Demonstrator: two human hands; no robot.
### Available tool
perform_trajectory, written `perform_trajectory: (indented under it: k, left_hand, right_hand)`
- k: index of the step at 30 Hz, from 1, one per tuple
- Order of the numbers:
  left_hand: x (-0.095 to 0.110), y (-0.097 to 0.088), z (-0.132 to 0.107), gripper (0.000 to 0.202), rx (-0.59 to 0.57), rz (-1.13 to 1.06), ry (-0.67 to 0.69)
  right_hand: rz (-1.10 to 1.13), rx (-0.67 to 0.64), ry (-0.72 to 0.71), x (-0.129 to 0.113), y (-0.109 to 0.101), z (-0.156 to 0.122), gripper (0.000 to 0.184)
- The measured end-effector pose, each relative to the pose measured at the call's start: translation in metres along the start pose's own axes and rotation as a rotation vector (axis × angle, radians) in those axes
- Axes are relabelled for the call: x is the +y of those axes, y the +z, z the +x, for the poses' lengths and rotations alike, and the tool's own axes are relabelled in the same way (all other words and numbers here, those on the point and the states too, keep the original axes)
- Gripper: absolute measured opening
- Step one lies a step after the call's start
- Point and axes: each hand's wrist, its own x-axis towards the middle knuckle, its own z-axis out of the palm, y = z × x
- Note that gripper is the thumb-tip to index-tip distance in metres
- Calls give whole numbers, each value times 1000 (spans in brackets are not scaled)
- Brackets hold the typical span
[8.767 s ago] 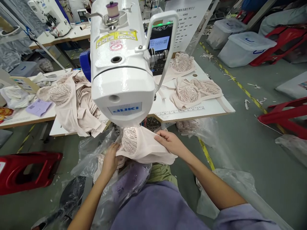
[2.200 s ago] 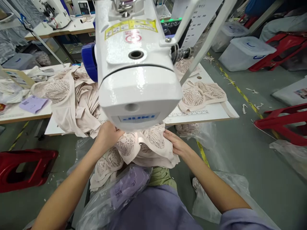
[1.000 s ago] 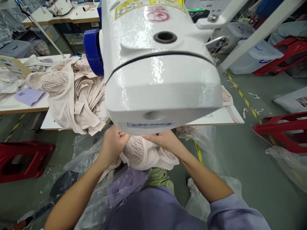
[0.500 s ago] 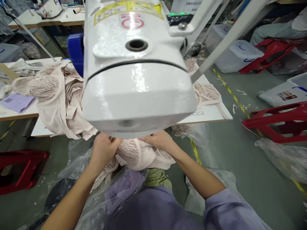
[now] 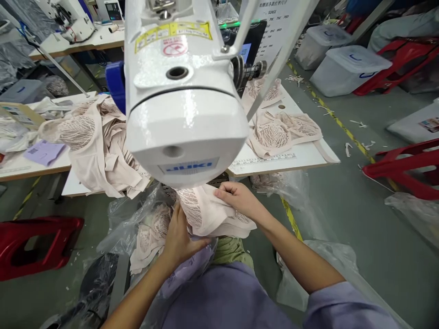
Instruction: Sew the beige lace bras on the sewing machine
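Note:
A beige lace bra (image 5: 209, 208) lies below the head of a white sewing machine (image 5: 187, 123), in front of my body. My right hand (image 5: 238, 198) pinches its smooth panel between thumb and fingers. Along the lace at the bra's left edge rests my left hand (image 5: 181, 237), its thumb spread wide from the fingers; some fingertips are hidden by the fabric. More beige lace pieces (image 5: 151, 233) hang to the left of that hand. The machine head covers the needle area.
On the table, a heap of beige bras (image 5: 99, 146) lies left of the machine, and another bra (image 5: 274, 132) lies to the right by a printed ruler. A purple paper (image 5: 44, 152) is at far left. Red stools (image 5: 41, 244) and clear plastic bags (image 5: 308, 269) stand around.
My left hand has moved right and down, its thumb now spread away from the fabric. My right hand still pinches the bra. The view has shifted, showing more of the right table.

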Motion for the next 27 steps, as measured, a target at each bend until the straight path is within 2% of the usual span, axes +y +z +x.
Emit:
perform_trajectory:
  k: [4, 8, 10, 13, 16, 18, 21, 23, 24, 25, 27]
  left_hand:
    - [-9, 24, -1, 93, 30, 112, 37]
    - [-35, 34, -11, 86, -10, 130, -14]
    - [-52, 27, -17, 81, -71, 139, -53]
    - [-70, -1, -19, 68, -83, 141, -65]
    - [-66, -29, -11, 58, 94, 202, 5]
    - [-51, -32, -6, 51, 213, 254, 55]
    - [-23, -10, -5, 49, 132, 237, 121]
    - [-13, 8, -5, 56, -47, 187, 211]
    - [-14, 12, -6, 59, -124, 159, 204]
    - [-20, 13, -8, 57, -187, 130, 137]
    - [-44, 0, -14, 41, -231, 100, -116]
  right_hand:
    - [-69, 13, -31, 6, -4, -10, 46]
    - [-77, -28, -37, 12, -7, -19, 43]
    - [-89, -32, -36, 13, -8, -24, 42]
    - [-142, 1, -14, 13, -14, -31, 42]
    - [-209, 47, 24, 18, -32, -42, 42]
    - [-312, 114, 83, 26, -51, -54, 41]
    - [-578, 213, 246, 53, -88, -73, 41]
    - [-766, 152, 406, 78, -111, -81, 40]
    - [-849, 127, 513, 92, -120, -82, 36]
    - [-906, 137, 564, 104, -124, -81, 29]
    - [-989, 184, 421, 121, -118, -73, 30]
